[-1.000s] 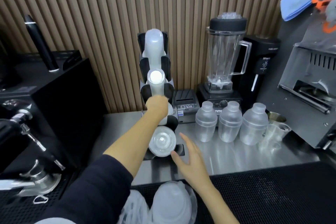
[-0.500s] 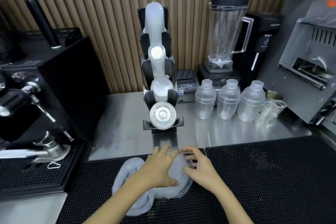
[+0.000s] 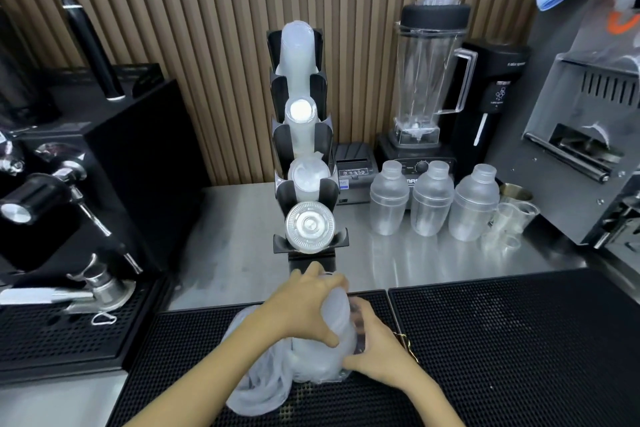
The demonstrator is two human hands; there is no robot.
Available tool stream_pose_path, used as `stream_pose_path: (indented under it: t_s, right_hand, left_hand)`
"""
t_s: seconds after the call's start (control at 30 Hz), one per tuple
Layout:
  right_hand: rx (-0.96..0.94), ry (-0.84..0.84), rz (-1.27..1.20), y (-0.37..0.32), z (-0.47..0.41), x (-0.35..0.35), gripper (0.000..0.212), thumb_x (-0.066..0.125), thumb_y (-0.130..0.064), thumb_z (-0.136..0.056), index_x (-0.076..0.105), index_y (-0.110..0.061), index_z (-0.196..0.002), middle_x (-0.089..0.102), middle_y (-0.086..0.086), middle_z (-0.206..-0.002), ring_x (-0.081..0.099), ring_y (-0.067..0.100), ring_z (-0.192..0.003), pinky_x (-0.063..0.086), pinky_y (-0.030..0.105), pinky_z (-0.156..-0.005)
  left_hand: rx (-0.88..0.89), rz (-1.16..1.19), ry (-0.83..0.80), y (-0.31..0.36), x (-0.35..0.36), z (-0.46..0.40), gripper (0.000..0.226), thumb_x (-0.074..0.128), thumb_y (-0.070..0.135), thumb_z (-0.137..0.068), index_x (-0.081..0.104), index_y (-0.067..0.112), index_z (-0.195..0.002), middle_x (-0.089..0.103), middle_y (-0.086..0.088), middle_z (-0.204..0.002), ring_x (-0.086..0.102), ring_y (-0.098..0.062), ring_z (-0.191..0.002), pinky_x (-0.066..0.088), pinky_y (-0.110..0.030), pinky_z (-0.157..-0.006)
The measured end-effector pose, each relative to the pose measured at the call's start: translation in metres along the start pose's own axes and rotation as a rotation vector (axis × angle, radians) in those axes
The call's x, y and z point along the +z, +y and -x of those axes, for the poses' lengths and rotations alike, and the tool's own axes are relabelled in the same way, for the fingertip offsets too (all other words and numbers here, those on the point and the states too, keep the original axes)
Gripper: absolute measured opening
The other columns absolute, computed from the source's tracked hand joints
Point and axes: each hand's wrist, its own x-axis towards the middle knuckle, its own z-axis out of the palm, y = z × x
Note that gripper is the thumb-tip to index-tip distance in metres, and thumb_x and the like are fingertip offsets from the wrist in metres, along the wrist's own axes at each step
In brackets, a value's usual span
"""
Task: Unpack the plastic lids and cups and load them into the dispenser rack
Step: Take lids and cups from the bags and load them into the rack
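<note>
A black dispenser rack [image 3: 325, 140] stands at the middle of the steel counter. Its upper slots hold stacks of frosted cups [image 3: 298, 59], and a stack of clear lids [image 3: 309, 226] fills the lowest slot. In front of it, on the black mat, a stack of frosted lids [image 3: 337, 314] sits partly inside a crumpled plastic bag [image 3: 258, 385]. My left hand [image 3: 299, 305] grips the top of that stack from the left. My right hand [image 3: 377, 354] holds the stack's lower right side, fingers curled on it.
An espresso machine [image 3: 86, 184] with a portafilter fills the left. A blender [image 3: 427, 80], a small printer [image 3: 353, 166], three plastic shakers [image 3: 431, 198] and measuring cups [image 3: 512, 218] stand right of the rack. A grey sealing machine [image 3: 581, 135] is at far right. Black mats [image 3: 519, 340] cover the near counter.
My left hand left the rack and came down to the bagged stack. Both hands now hold the stack, which has risen partly out of the bag.
</note>
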Motion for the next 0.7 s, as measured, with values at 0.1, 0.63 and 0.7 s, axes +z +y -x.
stream_pose_path:
  t_s: [0.1, 0.63, 0.7]
  right_hand:
    - [0.006, -0.003, -0.023, -0.004, -0.001, -0.005, 0.084, 0.069, -0.016, -0.059, 0.025, -0.045, -0.125, 0.054, -0.008, -0.115, 0.054, 0.002, -0.105, 0.049, 0.019, -0.089]
    - [-0.045, 0.186, -0.086, -0.024, -0.024, -0.039, 0.058, 0.068, -0.022, -0.078, 0.034, -0.038, -0.123, 0.051, -0.007, -0.114, 0.049, -0.002, -0.105, 0.037, 0.007, -0.079]
    - [-0.052, 0.192, -0.081, -0.026, -0.030, -0.038, 0.057, 0.067, -0.023, -0.079, 0.035, -0.037, -0.124, 0.050, -0.008, -0.114, 0.049, -0.001, -0.106, 0.036, 0.011, -0.083]
  left_hand:
    - [0.059, 0.160, 0.104, 0.013, -0.041, 0.019, 0.074, 0.077, 0.045, -0.057, 0.039, 0.047, -0.120, 0.039, 0.009, -0.119, 0.045, -0.017, -0.109, 0.046, -0.034, -0.093]
    - [-0.258, -0.203, 0.357, -0.016, -0.194, -0.108, 0.068, 0.068, 0.062, -0.064, 0.051, 0.025, -0.118, 0.058, 0.000, -0.115, 0.052, -0.022, -0.094, 0.043, -0.032, -0.072]
    - [-0.248, -0.173, 0.291, -0.013, -0.197, -0.119, 0.073, 0.067, 0.062, -0.063, 0.048, 0.026, -0.125, 0.054, -0.001, -0.121, 0.051, -0.024, -0.103, 0.047, -0.033, -0.072]
